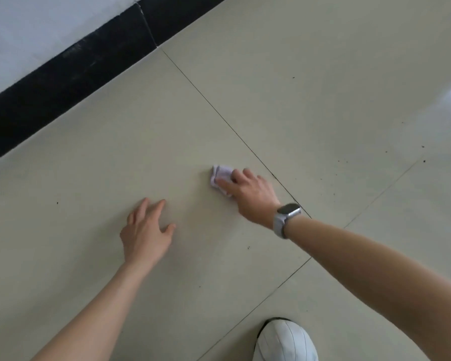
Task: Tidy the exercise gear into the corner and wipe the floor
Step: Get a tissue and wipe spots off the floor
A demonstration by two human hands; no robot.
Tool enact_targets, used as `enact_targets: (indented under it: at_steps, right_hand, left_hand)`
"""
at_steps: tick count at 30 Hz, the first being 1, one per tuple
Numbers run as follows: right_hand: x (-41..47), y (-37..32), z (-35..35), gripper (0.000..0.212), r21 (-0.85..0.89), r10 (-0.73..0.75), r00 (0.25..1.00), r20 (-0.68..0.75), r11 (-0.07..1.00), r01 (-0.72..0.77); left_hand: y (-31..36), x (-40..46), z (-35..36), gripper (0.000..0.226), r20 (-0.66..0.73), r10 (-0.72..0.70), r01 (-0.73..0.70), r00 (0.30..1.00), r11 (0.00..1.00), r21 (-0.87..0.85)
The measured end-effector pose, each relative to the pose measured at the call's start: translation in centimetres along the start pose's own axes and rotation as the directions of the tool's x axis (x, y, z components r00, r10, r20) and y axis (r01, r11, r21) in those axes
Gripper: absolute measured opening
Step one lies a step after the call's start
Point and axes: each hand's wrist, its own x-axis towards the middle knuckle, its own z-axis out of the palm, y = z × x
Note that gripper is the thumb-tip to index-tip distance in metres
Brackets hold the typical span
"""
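A small folded pale lilac cloth (220, 175) lies on the beige tiled floor (284, 100). My right hand (250, 194), with a grey watch on its wrist, presses the cloth down, its fingers stretched out over it and covering its near half. My left hand (147, 233) rests flat on the floor to the left of the cloth, fingers spread, holding nothing. No exercise gear is in view.
A black skirting board (71, 74) runs along the foot of a white wall (37, 27) at the upper left. My white shoe (285, 342) stands at the bottom edge. Dark specks (423, 147) dot the tiles at the right.
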Motion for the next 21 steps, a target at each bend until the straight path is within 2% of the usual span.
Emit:
enact_targets:
  at_steps: [1, 3, 4, 5, 6, 8, 10, 12, 15, 17, 18, 20, 21]
  right_hand:
    - [-2.6, -1.9, 1.0, 0.070, 0.028, -0.161, 0.985, 0.067, 0.987, 0.159]
    - [-7.5, -4.1, 2.3, 0.068, 0.093, -0.431, 0.867, 0.251, 0.902, 0.421]
    - [-9.1, -4.4, 2.4, 0.064, 0.112, -0.505, 0.810, 0.299, 0.861, 0.496]
    - [-9.4, -4.3, 1.8, 0.059, 0.152, -0.521, 0.786, 0.332, 0.852, 0.501]
    - [-8.6, -4.2, 0.8, 0.056, 0.206, -0.490, 0.798, 0.351, 0.872, 0.444]
    - [-5.3, -3.7, -0.9, 0.056, 0.230, -0.319, 0.899, 0.300, 0.939, 0.257]
    - [-1.0, -3.1, -1.7, 0.056, 0.218, -0.137, 0.987, 0.084, 0.969, 0.116]
    - [2.9, -3.0, -2.3, 0.054, 0.171, -0.005, 0.999, -0.033, 0.985, 0.011]
    - [5.1, -3.7, -0.7, 0.057, 0.086, 0.084, 0.996, 0.006, 0.993, -0.084]
    - [2.6, -5.1, 0.9, 0.062, 0.051, -0.094, 0.995, 0.015, 0.994, 0.093]
    - [0.3, -5.8, 1.6, 0.062, 0.049, -0.252, 0.966, 0.057, 0.967, 0.250]
    - [-4.5, -6.0, 2.6, 0.059, 0.018, -0.514, 0.834, 0.200, 0.853, 0.521]
    - [-6.3, -5.6, 2.6, 0.057, 0.006, -0.556, 0.788, 0.264, 0.818, 0.575]
  left_hand:
    - [-0.3, -0.5, 0.1, 0.065, 0.010, -0.030, 0.030, 1.000, 0.999, 0.027]
    - [-0.7, -1.3, 0.5, 0.069, 0.019, -0.029, 0.029, 0.999, 0.999, 0.036]
    - [-0.8, -1.3, 0.6, 0.069, 0.018, -0.024, 0.023, 1.000, 0.999, 0.023]
    - [-0.8, -1.2, 0.4, 0.069, 0.020, -0.028, 0.028, 0.999, 1.000, 0.004]
    - [-0.9, -1.0, 0.3, 0.069, 0.028, -0.039, 0.039, 0.999, 0.999, -0.012]
    - [-1.3, -0.8, 0.1, 0.065, 0.053, -0.046, 0.047, 0.998, 0.999, -0.024]
    - [-1.9, -0.9, 0.0, 0.061, 0.063, -0.029, 0.031, 0.998, 0.999, -0.025]
    - [-2.2, -0.9, -0.3, 0.059, 0.059, -0.011, 0.013, 0.998, 0.999, -0.043]
    - [-2.4, -0.6, -0.8, 0.057, 0.063, -0.001, 0.005, 0.998, 0.997, -0.072]
    - [-2.4, -0.4, -1.0, 0.053, 0.072, -0.013, 0.020, 0.997, 0.995, -0.101]
    - [-2.4, -0.3, -0.9, 0.051, 0.070, -0.019, 0.027, 0.997, 0.993, -0.114]
    - [-2.0, -0.1, -1.0, 0.046, 0.058, -0.052, 0.059, 0.997, 0.990, -0.132]
    - [-1.5, 0.1, -1.1, 0.045, 0.051, -0.073, 0.079, 0.996, 0.988, -0.134]
